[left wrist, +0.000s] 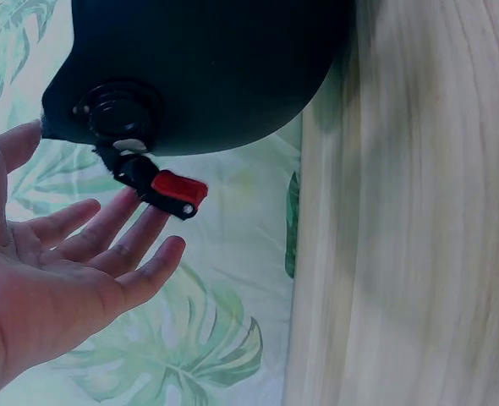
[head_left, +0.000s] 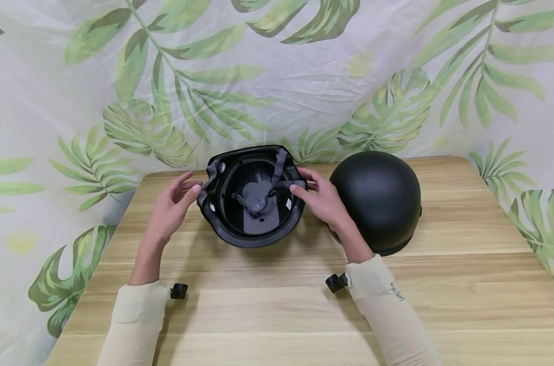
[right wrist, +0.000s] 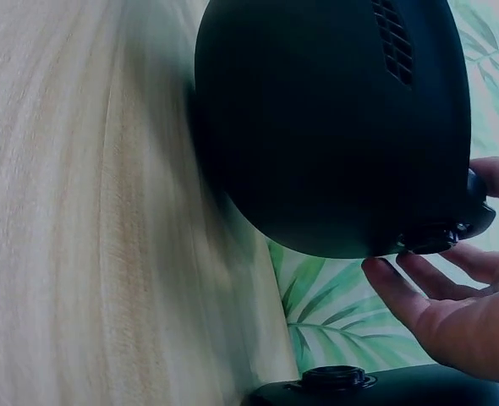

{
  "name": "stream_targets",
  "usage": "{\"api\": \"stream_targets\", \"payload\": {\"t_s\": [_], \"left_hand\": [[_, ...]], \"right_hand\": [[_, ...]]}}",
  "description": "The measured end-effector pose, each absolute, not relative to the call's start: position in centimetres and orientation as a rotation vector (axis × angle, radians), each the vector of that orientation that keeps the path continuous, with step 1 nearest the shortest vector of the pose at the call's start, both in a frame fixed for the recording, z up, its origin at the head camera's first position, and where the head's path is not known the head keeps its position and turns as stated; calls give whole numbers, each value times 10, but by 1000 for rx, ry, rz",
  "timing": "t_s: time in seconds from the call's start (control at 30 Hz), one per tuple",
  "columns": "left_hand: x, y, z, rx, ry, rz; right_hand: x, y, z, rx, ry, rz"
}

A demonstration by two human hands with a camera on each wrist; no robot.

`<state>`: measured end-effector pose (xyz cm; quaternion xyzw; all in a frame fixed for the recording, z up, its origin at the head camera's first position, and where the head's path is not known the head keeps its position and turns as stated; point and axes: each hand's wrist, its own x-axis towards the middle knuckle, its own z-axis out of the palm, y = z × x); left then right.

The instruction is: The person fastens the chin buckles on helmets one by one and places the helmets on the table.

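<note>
A black helmet [head_left: 260, 239] stands tilted between the hands, its open side and grey padding facing me. A grey chin strap [head_left: 279, 168] crosses the right part of the opening. My right hand [head_left: 322, 198] grips the right rim, thumb on the strap side and fingers against the outer shell. My left hand [head_left: 171, 206] touches the left rim with its thumb tip; the other fingers stretch out loosely behind. In the left wrist view a black buckle with a red tab [left wrist: 179, 186] hangs from the helmet's side against those fingertips. Whether the helmet touches the table is unclear.
A second black helmet [head_left: 377, 198] sits dome up on the wooden table [head_left: 258, 315], close beside my right forearm. Leaf-patterned cloth [head_left: 281, 86] hangs behind the table. A small black device sticks out from each cuff.
</note>
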<state>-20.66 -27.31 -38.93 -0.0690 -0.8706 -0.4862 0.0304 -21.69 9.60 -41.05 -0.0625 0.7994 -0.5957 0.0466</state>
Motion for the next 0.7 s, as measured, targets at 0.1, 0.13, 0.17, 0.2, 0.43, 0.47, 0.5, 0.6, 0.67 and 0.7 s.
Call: {"api": "stream_targets", "payload": {"t_s": [0.1,0.13,0.17,0.2,0.43,0.47,0.5,0.6,0.67,0.7], "left_hand": [[-205,-276,-387,-196,-2674,-1506],[-205,-277,-386,-193,-2672,-1513],[-204,-278,-386,-189,-2671,-1515],[-204,-279,-386,-184,-2671,-1514],[-202,-287,-386,-176,-2682,-1500],[-202,-288,-386,-174,-2682,-1500],[-202,-289,-386,-173,-2683,-1498],[-201,-291,-385,-169,-2680,-1501],[-201,-292,-384,-163,-2680,-1501],[-201,-293,-383,-161,-2677,-1504]], "right_hand": [[-216,96,-408,-199,2459,-1796],[-215,97,-408,-201,2462,-1793],[-215,97,-407,-206,2463,-1788],[-215,97,-407,-209,2463,-1783],[-215,97,-405,-242,2481,-1779],[-214,96,-403,-252,2511,-1783],[-213,96,-401,-269,2558,-1781],[-210,92,-391,-357,2753,-1760],[-207,86,-380,-447,2877,-1734],[-206,83,-374,-499,2919,-1713]]}}
